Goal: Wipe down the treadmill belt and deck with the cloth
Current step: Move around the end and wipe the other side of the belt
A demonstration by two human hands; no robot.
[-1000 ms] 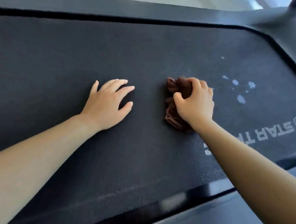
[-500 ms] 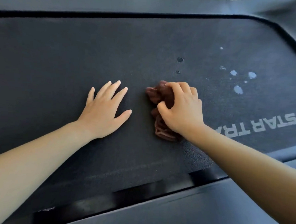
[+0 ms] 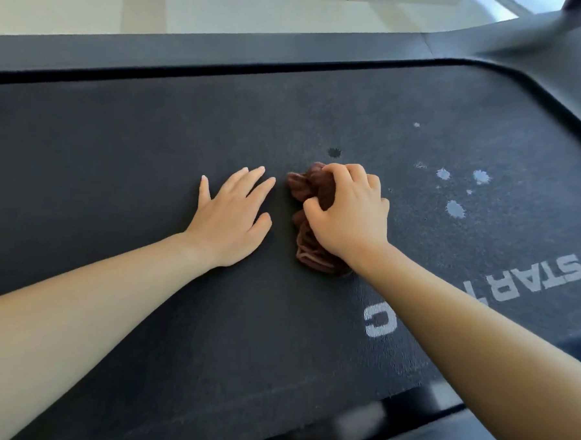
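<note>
The dark treadmill belt (image 3: 117, 163) carried a bunched brown cloth (image 3: 312, 200) near its middle, pale splotches (image 3: 455, 209) to the right, one dark spot (image 3: 334, 151), and white lettering (image 3: 545, 278).

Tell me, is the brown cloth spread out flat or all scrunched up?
Scrunched up. The brown cloth is a wrinkled wad on the treadmill belt, gripped by the right hand.

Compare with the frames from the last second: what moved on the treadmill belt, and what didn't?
The right hand slid the bunched brown cloth leftward along the belt, away from the pale spots and close beside the left hand. Its grip on the cloth never let go. The left hand stayed flat on the belt, fingers spread. The pale spots are unwiped.
</note>
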